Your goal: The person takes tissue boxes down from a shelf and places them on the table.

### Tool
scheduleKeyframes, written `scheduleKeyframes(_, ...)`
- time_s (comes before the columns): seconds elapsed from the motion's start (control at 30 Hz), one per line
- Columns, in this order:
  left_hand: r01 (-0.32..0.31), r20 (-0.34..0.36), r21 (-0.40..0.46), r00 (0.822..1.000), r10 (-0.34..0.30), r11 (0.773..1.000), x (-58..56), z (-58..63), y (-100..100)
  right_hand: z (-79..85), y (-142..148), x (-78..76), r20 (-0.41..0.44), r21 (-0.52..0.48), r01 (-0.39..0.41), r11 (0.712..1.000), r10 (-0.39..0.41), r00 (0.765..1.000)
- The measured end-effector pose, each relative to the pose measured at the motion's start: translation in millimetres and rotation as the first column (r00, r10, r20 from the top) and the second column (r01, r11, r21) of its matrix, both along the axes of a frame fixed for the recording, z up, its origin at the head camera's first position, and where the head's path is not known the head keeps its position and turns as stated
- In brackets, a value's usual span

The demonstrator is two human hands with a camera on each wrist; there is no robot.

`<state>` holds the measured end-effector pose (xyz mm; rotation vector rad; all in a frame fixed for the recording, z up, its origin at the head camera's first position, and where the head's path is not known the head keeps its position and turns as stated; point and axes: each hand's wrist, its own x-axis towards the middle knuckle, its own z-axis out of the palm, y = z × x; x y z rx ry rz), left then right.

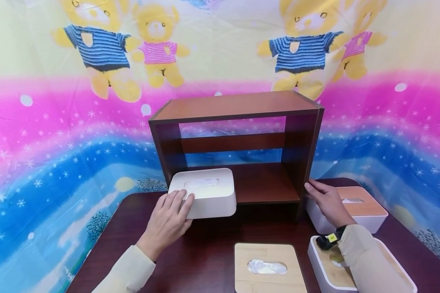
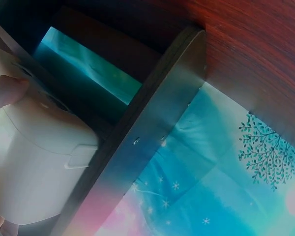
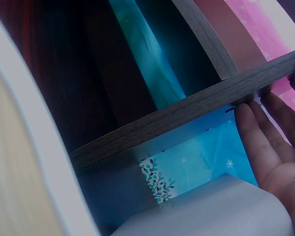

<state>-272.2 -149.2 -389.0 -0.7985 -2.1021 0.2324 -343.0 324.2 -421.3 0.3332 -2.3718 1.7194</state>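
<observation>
My left hand [image 1: 170, 215] grips a white tissue box [image 1: 209, 199] by its front left part, fingers on the lid and the thumb low at the front. The box sits at the front left of a dark brown wooden shelf [image 1: 267, 183], on its lower board. In the left wrist view, the box [image 2: 44, 167] is close to the shelf's side panel [image 2: 152, 113]. My right hand [image 1: 328, 203] touches the outside of the right side panel with its fingertips. In the right wrist view, the fingers [image 3: 255, 137] lie fairly straight against that panel.
Beside the shelf, under my right hand, stands a tissue box with an orange-brown lid [image 1: 366, 201]. Nearer are a wood-lidded tissue box [image 1: 385, 256], partly behind my right forearm, and another wooden lid [image 1: 267, 252]. A bear-printed cloth [image 1: 220, 49] hangs behind the table [image 1: 139, 207].
</observation>
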Motion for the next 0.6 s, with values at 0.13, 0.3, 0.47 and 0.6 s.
scheduleKeyframes(0.13, 0.008, -0.011, 0.009, 1.000, -0.008, 1.000, 1.7, -0.7, -0.7, 0.5, -0.4, 0.4, -0.002, -0.003, 0.000, 1.000, 0.000, 1.000)
scheduleKeyframes(0.3, 0.034, -0.026, 0.019, 0.999, -0.033, 0.999, 3.1, -2.1, -1.6, 2.1, -1.5, 1.8, 0.004, 0.004, 0.002, 1.000, -0.002, 1.000)
scheduleKeyframes(0.47, 0.041, -0.037, 0.023, 0.999, -0.040, 0.999, 5.6, -3.0, -1.4, 1.9, -1.9, 1.9, 0.005, -0.003, -0.003, 1.000, 0.003, 1.000)
scheduleKeyframes(0.6, 0.044, -0.048, 0.027, 0.998, -0.043, 0.999, 8.2, -4.2, -1.7, 2.1, -2.4, 1.4, 0.004, -0.008, 0.001, 1.000, -0.001, 1.000)
